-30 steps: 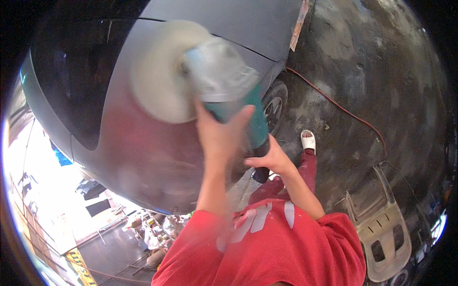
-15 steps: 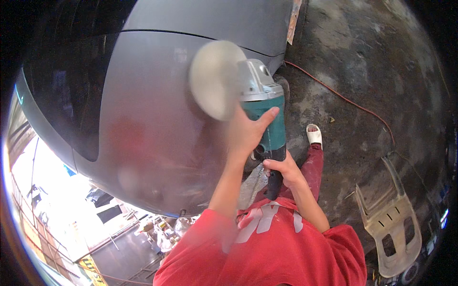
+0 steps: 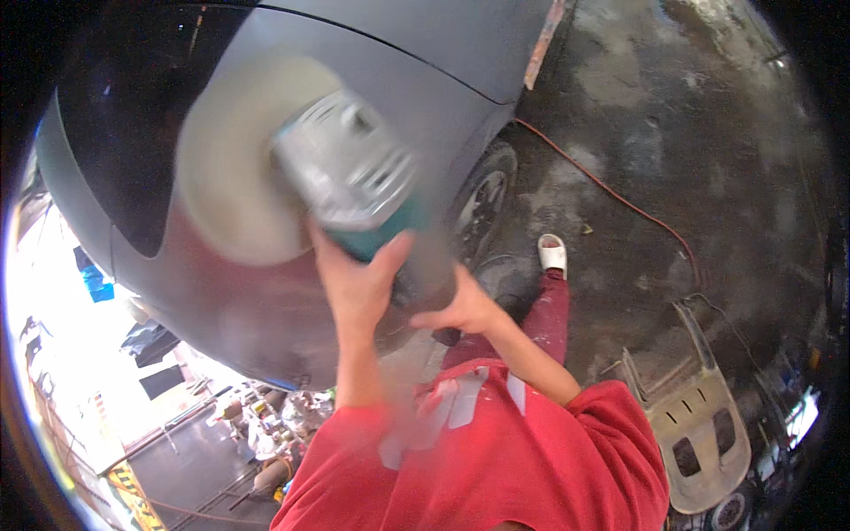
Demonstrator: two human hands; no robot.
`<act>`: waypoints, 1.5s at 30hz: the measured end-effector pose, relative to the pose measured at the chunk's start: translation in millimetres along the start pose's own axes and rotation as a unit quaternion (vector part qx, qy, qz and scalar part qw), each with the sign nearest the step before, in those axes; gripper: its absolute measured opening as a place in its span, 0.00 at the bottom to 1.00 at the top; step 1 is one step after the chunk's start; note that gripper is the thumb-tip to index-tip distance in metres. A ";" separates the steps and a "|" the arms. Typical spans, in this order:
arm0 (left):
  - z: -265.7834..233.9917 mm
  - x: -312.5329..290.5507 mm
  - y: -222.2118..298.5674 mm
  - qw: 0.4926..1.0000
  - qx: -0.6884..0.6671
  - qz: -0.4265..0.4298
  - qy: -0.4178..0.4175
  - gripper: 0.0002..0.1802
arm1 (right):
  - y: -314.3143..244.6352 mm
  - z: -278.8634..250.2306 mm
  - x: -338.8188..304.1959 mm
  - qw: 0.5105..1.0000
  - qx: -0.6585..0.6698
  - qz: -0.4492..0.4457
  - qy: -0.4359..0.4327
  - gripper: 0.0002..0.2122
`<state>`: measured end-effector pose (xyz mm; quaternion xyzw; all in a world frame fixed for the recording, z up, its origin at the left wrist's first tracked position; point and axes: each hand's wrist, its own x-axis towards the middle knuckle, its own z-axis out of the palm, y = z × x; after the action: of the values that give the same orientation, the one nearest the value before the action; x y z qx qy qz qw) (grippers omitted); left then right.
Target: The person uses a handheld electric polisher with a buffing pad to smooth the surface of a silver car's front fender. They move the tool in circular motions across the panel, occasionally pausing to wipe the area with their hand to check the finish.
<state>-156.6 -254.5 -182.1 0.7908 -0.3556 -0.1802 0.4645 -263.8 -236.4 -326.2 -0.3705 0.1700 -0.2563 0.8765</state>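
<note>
A corded-style polisher with a silver head and teal body is gripped in both hands, smeared by motion. Its large pale round pad lies over the dark grey car panel, beside the dark window; whether it presses flat on the panel is hard to tell. My left hand wraps the body just behind the head, thumb on top. Farther back, my right hand closes round the blurred rear handle.
A car wheel stands to the right of the polisher. An orange-red cord runs over the stained floor. My foot in a white slipper is beyond it. A beige slotted panel lies lower right, assorted clutter lower left.
The polisher has moved left across the car body toward the window, and tilted, with both hands still on it. The wheel has come into fuller view.
</note>
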 end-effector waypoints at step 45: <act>32.8 49.0 -10.7 0.997 -0.054 0.050 -0.036 0.58 | -43.4 -61.8 37.9 0.987 -0.133 -0.001 0.085 0.38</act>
<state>-139.1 -306.7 -205.7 0.7388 -0.4011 -0.2043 0.5016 -277.2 -318.8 -339.6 -0.4604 0.2761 -0.2634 0.8015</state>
